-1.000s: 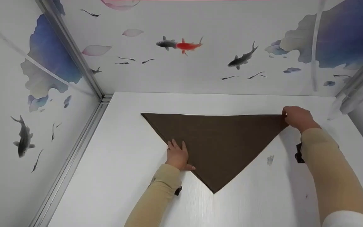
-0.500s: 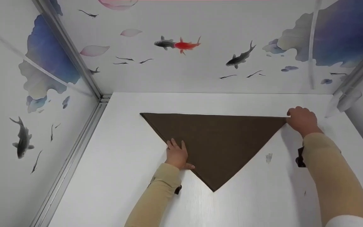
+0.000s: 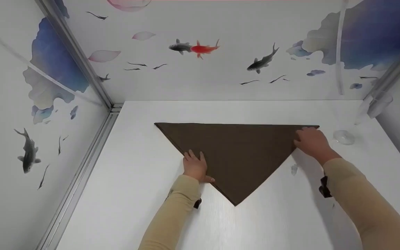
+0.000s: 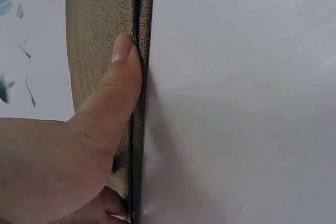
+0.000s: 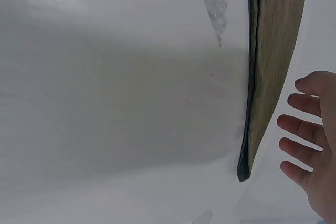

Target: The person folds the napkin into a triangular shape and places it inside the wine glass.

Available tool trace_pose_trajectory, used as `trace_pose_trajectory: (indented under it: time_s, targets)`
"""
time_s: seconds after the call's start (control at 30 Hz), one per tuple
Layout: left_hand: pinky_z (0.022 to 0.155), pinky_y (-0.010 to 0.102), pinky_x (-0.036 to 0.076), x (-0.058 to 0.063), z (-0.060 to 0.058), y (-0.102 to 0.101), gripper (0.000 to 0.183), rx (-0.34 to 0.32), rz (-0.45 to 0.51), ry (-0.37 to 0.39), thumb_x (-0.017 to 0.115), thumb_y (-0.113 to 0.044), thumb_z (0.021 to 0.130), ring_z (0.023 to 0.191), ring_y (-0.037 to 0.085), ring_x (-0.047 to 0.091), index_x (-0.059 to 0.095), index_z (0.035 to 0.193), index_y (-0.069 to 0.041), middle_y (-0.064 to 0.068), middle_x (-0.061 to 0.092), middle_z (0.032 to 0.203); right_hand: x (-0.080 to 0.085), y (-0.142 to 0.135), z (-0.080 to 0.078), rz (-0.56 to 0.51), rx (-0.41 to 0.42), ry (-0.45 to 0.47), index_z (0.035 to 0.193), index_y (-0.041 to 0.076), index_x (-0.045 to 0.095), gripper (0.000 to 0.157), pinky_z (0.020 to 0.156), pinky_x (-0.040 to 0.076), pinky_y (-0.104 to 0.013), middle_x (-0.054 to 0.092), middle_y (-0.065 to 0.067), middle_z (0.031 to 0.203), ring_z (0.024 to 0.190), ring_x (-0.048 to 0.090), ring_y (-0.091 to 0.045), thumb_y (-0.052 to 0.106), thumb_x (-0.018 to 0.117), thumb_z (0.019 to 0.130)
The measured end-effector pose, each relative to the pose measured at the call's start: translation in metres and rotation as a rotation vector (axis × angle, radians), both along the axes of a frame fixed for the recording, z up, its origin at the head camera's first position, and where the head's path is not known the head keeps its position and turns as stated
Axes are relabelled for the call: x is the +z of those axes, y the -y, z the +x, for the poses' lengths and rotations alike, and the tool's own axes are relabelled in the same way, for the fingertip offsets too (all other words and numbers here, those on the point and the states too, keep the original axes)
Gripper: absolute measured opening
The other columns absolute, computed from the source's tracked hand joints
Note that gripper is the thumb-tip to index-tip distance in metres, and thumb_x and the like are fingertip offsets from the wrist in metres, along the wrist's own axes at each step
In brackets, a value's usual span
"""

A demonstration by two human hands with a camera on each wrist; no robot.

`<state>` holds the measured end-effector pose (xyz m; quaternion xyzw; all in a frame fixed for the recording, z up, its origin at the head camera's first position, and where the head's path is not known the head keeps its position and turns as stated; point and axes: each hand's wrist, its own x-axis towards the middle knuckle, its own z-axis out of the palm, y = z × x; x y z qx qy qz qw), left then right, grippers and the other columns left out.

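A brown cloth (image 3: pixel 241 152) lies flat on the white table, folded into a triangle with its long edge at the back and its point toward me. My left hand (image 3: pixel 195 166) rests with fingers spread on the cloth's left slanted edge; in the left wrist view its thumb (image 4: pixel 118 87) lies along the layered edge of the cloth (image 4: pixel 100 19). Close by the right corner is my right hand (image 3: pixel 313 142), overlapping the cloth in the head view. The right wrist view shows that right hand (image 5: pixel 320 135) with loosely bent, separated fingers and nothing between them, beside the cloth's edge (image 5: pixel 268 56).
The white table (image 3: pixel 123 194) meets a back wall (image 3: pixel 200 83) printed with fish and leaves. A metal rail (image 3: pixel 82 180) runs along the left side. A clear round object (image 3: pixel 344 137) shows right of the cloth, and a grey smudge (image 3: pixel 294 169) marks the table nearer me.
My right hand has let go of the cloth's right corner and moved left and toward me along that edge. The corner now lies uncovered. My left hand stays in place on the cloth.
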<state>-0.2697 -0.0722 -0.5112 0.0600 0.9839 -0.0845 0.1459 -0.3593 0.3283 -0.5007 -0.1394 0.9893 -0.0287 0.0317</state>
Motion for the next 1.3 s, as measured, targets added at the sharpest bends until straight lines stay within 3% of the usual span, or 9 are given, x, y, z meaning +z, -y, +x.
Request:
trace_pose_trajectory:
  time_s: [0.27,0.67,0.9,1.1,1.3]
  targets:
    - [0.109,0.048,0.031,0.001,0.002,0.001,0.109,-0.003,0.042,0.007,0.069,-0.071,0.074,0.137,0.048,0.03,0.032,0.151,-0.004,0.032,0.03,0.149,-0.011,0.021,0.017,0.004,0.054,-0.004,0.11,-0.011,0.06,0.03,0.082,0.047,-0.055,0.059,-0.026,0.103,0.094,0.055,-0.041,0.014,0.062,0.092]
    - [0.11,0.051,0.03,-0.001,0.003,0.004,0.108,-0.014,0.123,0.015,0.07,-0.066,0.076,0.137,0.051,0.026,0.03,0.151,-0.001,0.035,0.026,0.15,-0.021,0.055,0.042,0.009,0.193,-0.055,0.098,-0.002,0.065,0.023,0.073,0.047,-0.046,0.055,-0.011,0.088,0.081,0.053,-0.029,0.019,0.07,0.09]
    - [0.109,0.049,0.031,-0.002,0.003,0.004,0.108,-0.01,0.101,0.003,0.07,-0.068,0.075,0.138,0.05,0.026,0.03,0.151,-0.001,0.035,0.026,0.149,-0.025,0.085,0.067,-0.013,0.359,-0.072,0.098,0.003,0.067,0.02,0.072,0.048,-0.04,0.051,-0.005,0.084,0.078,0.049,-0.022,0.02,0.072,0.089]
    - [0.109,0.049,0.033,-0.002,0.005,0.005,0.108,-0.016,0.095,-0.015,0.07,-0.068,0.074,0.137,0.051,0.028,0.032,0.15,-0.001,0.035,0.028,0.149,-0.025,0.11,0.093,-0.031,0.499,-0.05,0.106,0.01,0.069,0.025,0.076,0.05,-0.037,0.054,-0.002,0.092,0.086,0.052,-0.02,0.024,0.075,0.087]
    - [0.108,0.05,0.033,-0.005,0.005,0.004,0.108,-0.012,0.112,-0.045,0.073,-0.067,0.073,0.136,0.051,0.029,0.035,0.149,-0.001,0.035,0.03,0.148,-0.026,0.127,0.114,-0.022,0.695,-0.126,0.109,0.013,0.069,0.029,0.078,0.051,-0.035,0.057,-0.003,0.099,0.092,0.054,-0.019,0.029,0.077,0.086]
